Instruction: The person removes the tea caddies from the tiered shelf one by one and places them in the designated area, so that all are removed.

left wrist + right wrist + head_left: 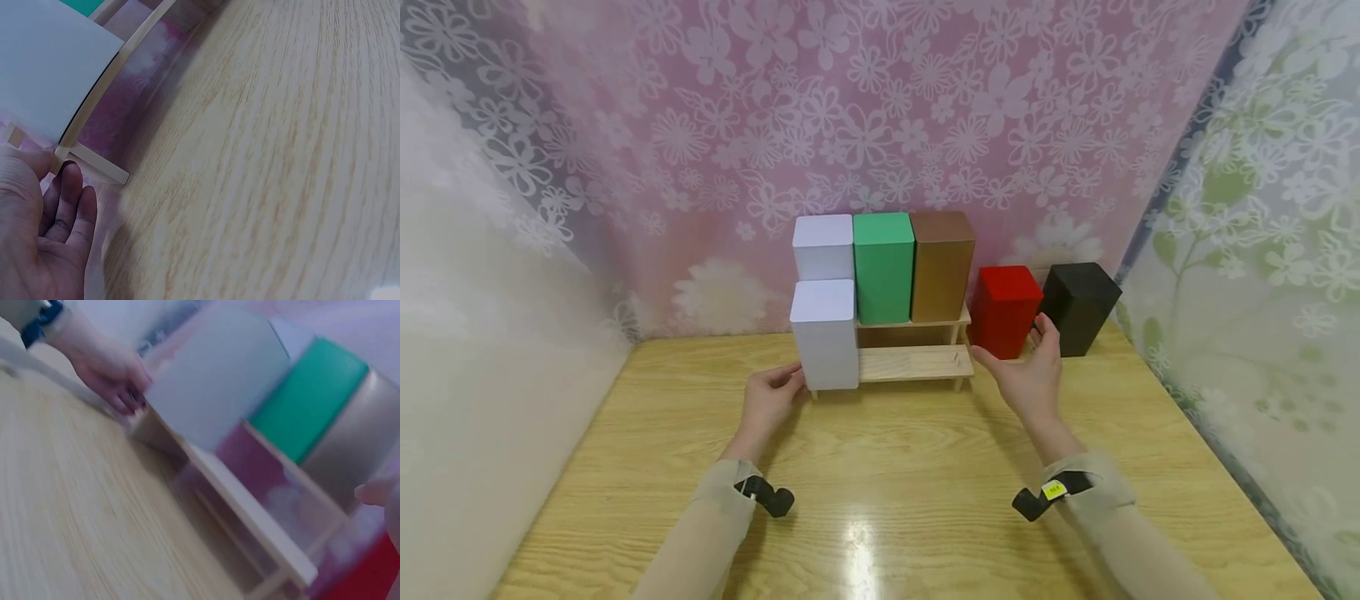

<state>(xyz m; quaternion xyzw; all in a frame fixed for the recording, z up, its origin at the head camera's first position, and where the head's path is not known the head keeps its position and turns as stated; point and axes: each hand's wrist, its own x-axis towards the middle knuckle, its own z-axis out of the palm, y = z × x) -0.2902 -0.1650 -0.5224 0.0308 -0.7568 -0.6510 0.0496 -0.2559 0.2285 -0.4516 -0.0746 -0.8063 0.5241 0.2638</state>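
Observation:
A two-step wooden shelf [913, 363] stands against the back wall. My left hand [769, 404] pinches the left end of its lower board, thumb and fingertips meeting around the edge in the left wrist view [47, 219]. Just above that grip, a white box [824, 337] stands upright on the lower step. Behind it on the upper step are another white box [823, 250], a green box [883, 271] and a brown box [942, 271]. In front of a red box [1006, 308], my right hand [1033, 379] is raised with thumb and fingers spread apart; contact with the box is unclear.
To the right of the red box, a black box [1078, 308] stands on the wood-grain table [895, 475]. Flower-patterned cloth [880, 108] covers the back wall, and pale side walls border the table left and right.

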